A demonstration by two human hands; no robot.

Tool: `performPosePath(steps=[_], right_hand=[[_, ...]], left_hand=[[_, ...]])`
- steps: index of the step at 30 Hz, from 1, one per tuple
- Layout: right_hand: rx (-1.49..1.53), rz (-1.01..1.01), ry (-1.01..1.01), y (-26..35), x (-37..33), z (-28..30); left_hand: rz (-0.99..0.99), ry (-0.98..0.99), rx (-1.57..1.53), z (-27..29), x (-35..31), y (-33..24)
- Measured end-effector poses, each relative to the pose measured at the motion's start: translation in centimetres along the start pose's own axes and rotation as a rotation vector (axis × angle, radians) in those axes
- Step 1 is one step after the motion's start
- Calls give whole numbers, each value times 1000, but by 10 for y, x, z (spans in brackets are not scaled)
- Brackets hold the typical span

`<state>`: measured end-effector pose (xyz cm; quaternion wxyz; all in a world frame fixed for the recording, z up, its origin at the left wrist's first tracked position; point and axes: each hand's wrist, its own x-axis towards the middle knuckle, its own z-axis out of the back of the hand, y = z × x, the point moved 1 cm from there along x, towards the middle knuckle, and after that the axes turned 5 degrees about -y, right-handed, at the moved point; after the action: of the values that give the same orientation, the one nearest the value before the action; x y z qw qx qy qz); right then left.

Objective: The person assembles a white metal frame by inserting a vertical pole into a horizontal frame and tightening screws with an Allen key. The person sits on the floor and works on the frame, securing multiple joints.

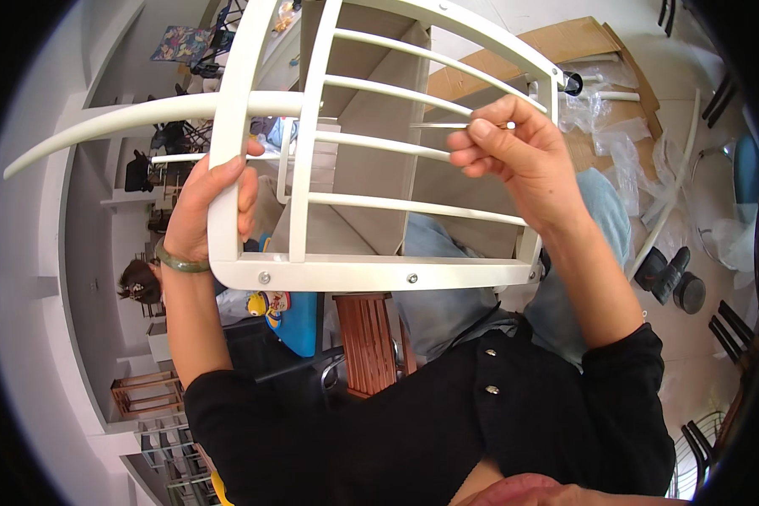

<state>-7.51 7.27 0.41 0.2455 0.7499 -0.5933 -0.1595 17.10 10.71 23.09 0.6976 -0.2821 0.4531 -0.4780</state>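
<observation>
Held up in front of me is a white frame (354,274) with several slim crossbars and screws set along its near rail. My left hand (213,202) is closed round the frame's left rail, fingers wrapped over the edge. Above the crossbars, my right hand (519,156) pinches a thin metal rod (438,126). Its long shiny end points left over the frame, and a small pale end shows at the right of my fingers. What kind of rod it is I cannot make out. A curved white tube (118,116) sticks out past the frame's left side.
Behind the frame stands a tall cardboard box (371,110). Flattened cardboard (569,42) and clear plastic wrap (624,160) lie on the floor at the far right, near black round parts (690,293). A brown slatted wooden stool (367,341) stands below the frame. Another person (141,280) is at the left.
</observation>
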Motion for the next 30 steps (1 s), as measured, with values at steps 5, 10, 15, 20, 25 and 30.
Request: performPosePath(steps=[5, 10, 15, 20, 25, 30], right_hand=[[-42, 127, 16, -28, 32, -24], [-132, 135, -12, -49, 49, -26], [-128, 36, 14, -66, 55, -30], [-23, 80, 92, -75, 48, -23], [-16, 46, 141, -79, 50, -22], [4, 76, 117, -73, 46, -16]], left_hand=[[7, 14, -27, 3, 18, 3], [36, 19, -24, -5, 27, 13], [24, 46, -10, -17, 29, 21], [11, 43, 7, -19, 25, 22], [24, 69, -27, -20, 26, 26], [5, 26, -44, -22, 24, 24]])
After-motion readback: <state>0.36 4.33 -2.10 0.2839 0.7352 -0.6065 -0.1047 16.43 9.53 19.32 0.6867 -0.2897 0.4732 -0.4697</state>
